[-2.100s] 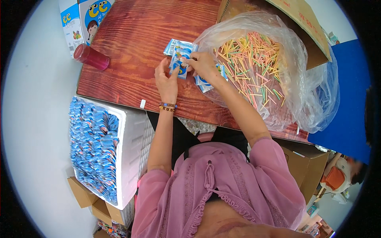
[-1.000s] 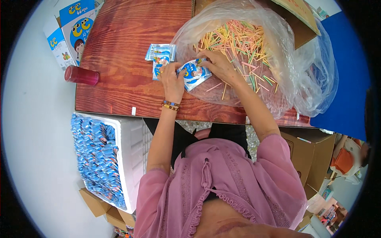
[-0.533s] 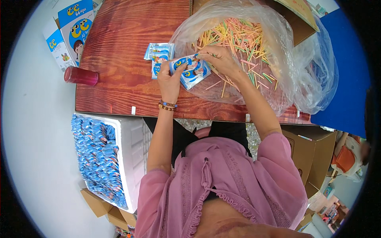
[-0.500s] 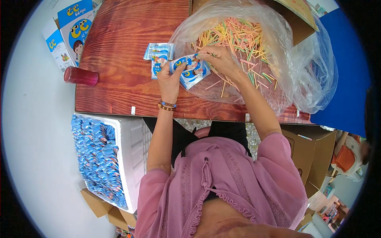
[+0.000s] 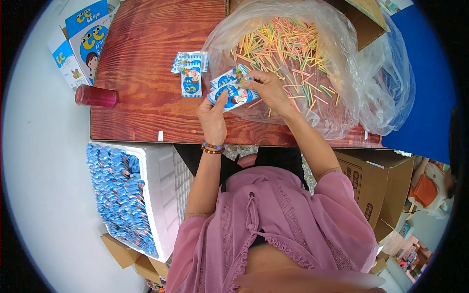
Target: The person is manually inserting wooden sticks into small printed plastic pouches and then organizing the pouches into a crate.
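Note:
A small blue-and-white sachet (image 5: pixel 238 100) is held between my two hands, over the near left edge of the clear plastic bag. My left hand (image 5: pixel 213 117) pinches its left end with the thumb on top. The closed fingers of my right hand (image 5: pixel 269 91) grip its upper right side. A second sachet (image 5: pixel 225 78) shows just behind the held one; whether a hand also holds it I cannot tell. Left of my hands, a few like sachets (image 5: pixel 191 80) lie overlapped on the wooden table (image 5: pixel 151 93). Thin pastel sticks (image 5: pixel 286 44) are heaped on the clear plastic bag (image 5: pixel 215 49).
A jar with red contents (image 5: pixel 97 96) stands at the table's left edge, near printed cartons (image 5: pixel 88 39). Below left, a white foam box (image 5: pixel 159 195) is filled with blue sachets (image 5: pixel 119 195). Cardboard boxes stand at the far right (image 5: pixel 366 24) and below right (image 5: pixel 376 188).
My left hand has moved down and right, uncovering the sachets on the table. The held sachet has turned and spread apart from the one behind it. My right hand has shifted slightly down.

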The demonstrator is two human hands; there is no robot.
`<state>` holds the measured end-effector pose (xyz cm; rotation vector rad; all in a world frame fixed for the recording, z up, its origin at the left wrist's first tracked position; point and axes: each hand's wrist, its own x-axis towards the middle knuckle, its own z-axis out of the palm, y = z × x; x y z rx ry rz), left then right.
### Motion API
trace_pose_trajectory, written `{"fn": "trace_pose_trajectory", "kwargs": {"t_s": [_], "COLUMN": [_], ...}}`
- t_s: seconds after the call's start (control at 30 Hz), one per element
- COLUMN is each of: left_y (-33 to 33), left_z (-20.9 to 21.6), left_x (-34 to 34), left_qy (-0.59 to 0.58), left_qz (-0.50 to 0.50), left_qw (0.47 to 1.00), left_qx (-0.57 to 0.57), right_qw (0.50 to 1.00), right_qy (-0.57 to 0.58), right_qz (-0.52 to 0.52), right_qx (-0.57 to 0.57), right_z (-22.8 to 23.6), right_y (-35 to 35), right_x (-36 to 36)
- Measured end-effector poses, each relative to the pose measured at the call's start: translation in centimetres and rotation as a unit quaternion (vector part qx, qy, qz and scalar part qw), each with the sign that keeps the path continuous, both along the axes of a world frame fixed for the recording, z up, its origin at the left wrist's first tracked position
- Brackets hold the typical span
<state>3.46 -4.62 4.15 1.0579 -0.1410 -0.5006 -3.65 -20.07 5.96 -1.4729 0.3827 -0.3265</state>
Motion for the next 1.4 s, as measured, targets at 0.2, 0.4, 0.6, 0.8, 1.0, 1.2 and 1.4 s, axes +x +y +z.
{"fn": "trace_pose_trajectory", "kwargs": {"t_s": [0.2,0.4,0.6,0.8,1.0,1.2,1.4], "left_y": [0.2,0.7,0.6,0.4,0.3,0.0,0.5], "left_z": [-0.4,-0.5,-0.1,0.1,-2.0,-1.2,-0.4], "left_x": [-0.6,-0.8,-0.9,-1.5,-1.9,-2.7,-3.4], "left_qy": [0.022,0.105,0.139,0.121,0.025,0.056,0.069], "left_qz": [0.010,0.009,-0.038,-0.019,0.008,-0.021,-0.028], "left_qw": [0.999,0.992,0.987,0.990,0.997,0.996,0.994], "left_qx": [-0.022,-0.070,-0.067,-0.065,-0.066,-0.064,-0.080], "right_qw": [1.000,0.999,0.933,0.985,0.972,0.956,0.957], "right_qy": [0.001,-0.048,-0.135,-0.166,-0.046,-0.134,-0.131], "right_qz": [0.009,-0.002,0.082,0.034,0.064,0.123,0.243], "right_qx": [-0.004,0.004,-0.322,-0.025,-0.223,-0.230,-0.093], "right_z": [0.0,0.1,1.7,1.5,1.3,0.6,1.3], "right_y": [0.3,-0.9,-0.7,-0.3,-0.7,-0.4,-2.9], "right_x": [-0.7,-1.7,-2.4,-2.6,-3.3,-3.1,-3.8]}}
